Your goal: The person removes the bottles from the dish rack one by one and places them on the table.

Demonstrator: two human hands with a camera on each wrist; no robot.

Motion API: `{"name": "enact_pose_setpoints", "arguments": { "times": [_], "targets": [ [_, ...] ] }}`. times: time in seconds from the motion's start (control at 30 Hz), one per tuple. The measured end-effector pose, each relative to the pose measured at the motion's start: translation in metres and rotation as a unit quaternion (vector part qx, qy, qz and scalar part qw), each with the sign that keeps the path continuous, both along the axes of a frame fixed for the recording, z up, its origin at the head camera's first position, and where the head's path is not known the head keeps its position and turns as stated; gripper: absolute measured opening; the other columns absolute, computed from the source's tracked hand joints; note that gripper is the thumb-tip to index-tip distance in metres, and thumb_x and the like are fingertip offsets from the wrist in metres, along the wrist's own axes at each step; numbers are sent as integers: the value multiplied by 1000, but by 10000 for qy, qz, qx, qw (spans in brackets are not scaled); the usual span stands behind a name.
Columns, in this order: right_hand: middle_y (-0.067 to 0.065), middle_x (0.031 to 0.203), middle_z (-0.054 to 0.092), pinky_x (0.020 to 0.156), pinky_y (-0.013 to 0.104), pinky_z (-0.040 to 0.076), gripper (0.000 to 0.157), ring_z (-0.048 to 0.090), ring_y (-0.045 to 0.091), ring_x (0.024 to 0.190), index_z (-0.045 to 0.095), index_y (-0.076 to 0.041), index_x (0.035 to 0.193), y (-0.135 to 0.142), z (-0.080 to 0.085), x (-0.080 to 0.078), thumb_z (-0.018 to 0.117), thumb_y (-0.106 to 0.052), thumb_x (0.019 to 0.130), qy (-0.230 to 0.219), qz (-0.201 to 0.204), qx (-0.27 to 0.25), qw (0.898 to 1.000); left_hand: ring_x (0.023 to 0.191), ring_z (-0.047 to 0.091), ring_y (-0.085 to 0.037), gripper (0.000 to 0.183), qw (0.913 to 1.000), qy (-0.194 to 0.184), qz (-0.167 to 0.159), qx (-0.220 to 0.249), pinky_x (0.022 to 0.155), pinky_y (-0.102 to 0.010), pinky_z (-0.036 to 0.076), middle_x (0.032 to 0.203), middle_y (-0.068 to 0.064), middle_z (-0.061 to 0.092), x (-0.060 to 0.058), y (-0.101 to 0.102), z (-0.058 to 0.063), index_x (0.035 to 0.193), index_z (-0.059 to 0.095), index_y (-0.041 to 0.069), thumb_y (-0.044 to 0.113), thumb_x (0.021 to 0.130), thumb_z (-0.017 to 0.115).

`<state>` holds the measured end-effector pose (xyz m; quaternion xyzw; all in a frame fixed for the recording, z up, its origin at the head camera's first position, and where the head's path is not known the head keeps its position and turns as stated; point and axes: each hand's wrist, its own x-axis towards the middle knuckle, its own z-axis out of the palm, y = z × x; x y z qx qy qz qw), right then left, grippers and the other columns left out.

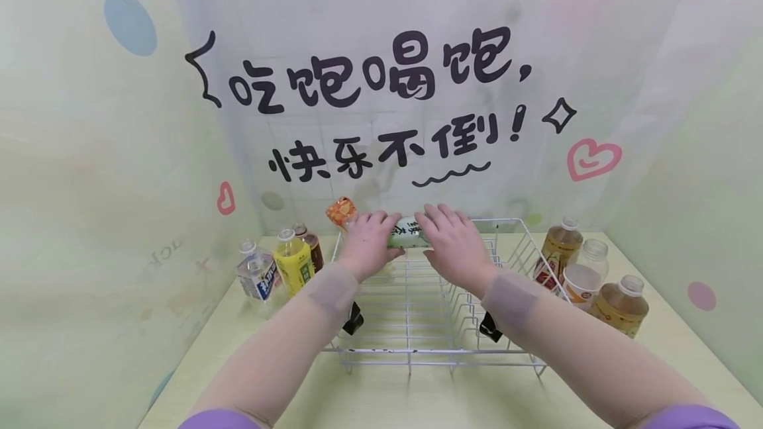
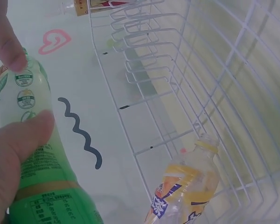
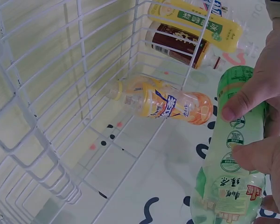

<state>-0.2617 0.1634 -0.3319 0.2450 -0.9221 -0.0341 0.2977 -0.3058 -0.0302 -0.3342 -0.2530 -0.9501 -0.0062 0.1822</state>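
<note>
Both hands hold a green tea bottle (image 1: 408,232) lying sideways over the back of a white wire rack (image 1: 429,351). My left hand (image 1: 369,243) grips its green end, with the thumb along the label in the left wrist view. My right hand (image 1: 454,243) grips the other end, its thumb pressing the label in the right wrist view. Just left of the hands, an orange-labelled bottle (image 3: 163,103) stands neck down in the rack's back left corner. The green bottle's ends are partly covered by the hands in the head view.
Left of the rack stand a clear bottle (image 1: 257,273), a yellow-labelled bottle (image 1: 295,263) and a brown-labelled bottle (image 1: 313,248). On the right are a tall brown bottle (image 1: 559,250), a wide-mouthed bottle (image 1: 586,273) and another brown bottle (image 1: 621,306). A printed wall curtain (image 1: 381,5) hangs behind.
</note>
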Motion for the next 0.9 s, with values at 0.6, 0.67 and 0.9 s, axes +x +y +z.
{"name": "enact_pose_setpoints", "arguments": {
  "times": [0.6,0.67,0.9],
  "targets": [
    [17,130,55,92,55,45,65,53,37,116,52,-3,134,41,9,35,77,-26,79,589,709,-845,9922,105,53,-24,75,9701,-1052,24,2186,89,-44,46,124,-2,56,10,-35,11,141,47,21,46,78,77],
    [17,130,56,91,56,46,64,54,37,115,52,-2,134,47,9,38,77,-27,79,485,684,-928,9921,101,53,-22,74,9640,-1169,1,2387,86,-43,47,121,-1,56,13,-39,12,141,47,22,45,78,77],
    [17,128,57,92,53,47,63,55,37,113,53,-1,132,73,4,49,76,-26,79,228,458,-1349,9895,97,55,-19,69,9391,-1490,-43,3096,82,-41,49,115,2,58,27,-57,17,137,50,22,47,78,77]
  ]
}}
